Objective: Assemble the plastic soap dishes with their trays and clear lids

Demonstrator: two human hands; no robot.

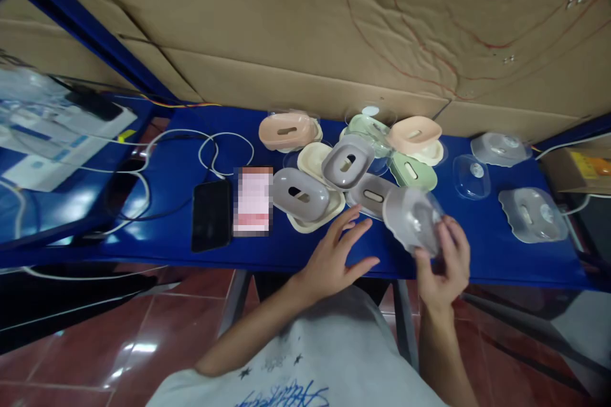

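My right hand (445, 264) grips a grey soap box with a clear lid (414, 221), held tilted above the front part of the blue table. To its left, my left hand (341, 254) has its fingers apart and holds nothing. Just beyond its fingertips lies a grey soap dish tray (372, 194) with a slot in the middle. Another grey tray (300, 194) rests on a cream base (317, 219) further left. Behind these are a smaller grey tray (347, 162), a green tray (414, 173) and two peach trays, one at the left (287, 131) and one at the right (416, 133).
Two lidded grey boxes (533, 215) (500, 148) and a loose clear lid (471, 177) are on the right. A black phone (210, 215), a blurred pink-screened thing (253, 201) and a white cable (217, 156) lie left. Cardboard (296, 32) walls the back.
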